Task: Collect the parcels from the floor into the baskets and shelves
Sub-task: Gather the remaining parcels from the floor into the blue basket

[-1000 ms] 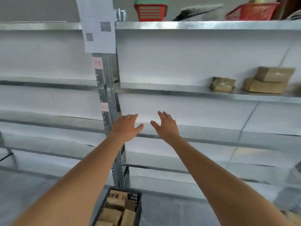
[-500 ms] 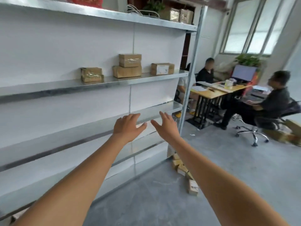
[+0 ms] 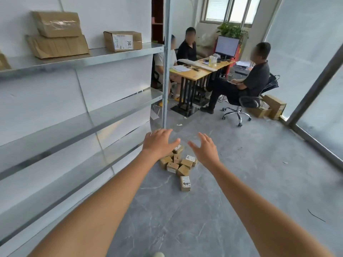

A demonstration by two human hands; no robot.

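Both arms are reaching forward at full stretch, bare to the elbow. The left hand [image 3: 158,144] is hanging palm down with its fingers spread and relaxed, thumb pointing toward the other hand, holding nothing. The right hand [image 3: 205,152] is doing the same just beside it, fingers loosely extended and empty, a narrow gap lying between the two thumbs.

Below and beyond the hands, a heap of small cardboard parcels [image 3: 178,162] is lying on the grey marbled floor [image 3: 241,182], close to the foot of the metal shelving unit [image 3: 115,108]. One labelled parcel [image 3: 185,183] is lying a little apart from the heap, nearer the camera. Neither hand is touching any of them.

The shelving is running along the left side, its steel shelves backed by white panels. On its upper shelf two flat brown boxes [image 3: 57,34] are sitting stacked, and a labelled carton [image 3: 122,41] is standing to their right near the upright post [image 3: 166,62].

Further off, three people are sitting around a wooden desk [image 3: 196,70] carrying a monitor [image 3: 226,46] and papers; one is seated on a swivel chair [image 3: 239,106]. A potted plant [image 3: 232,31] is standing behind the monitor, and open cardboard boxes [image 3: 271,106] are resting on the floor by the right-hand wall.
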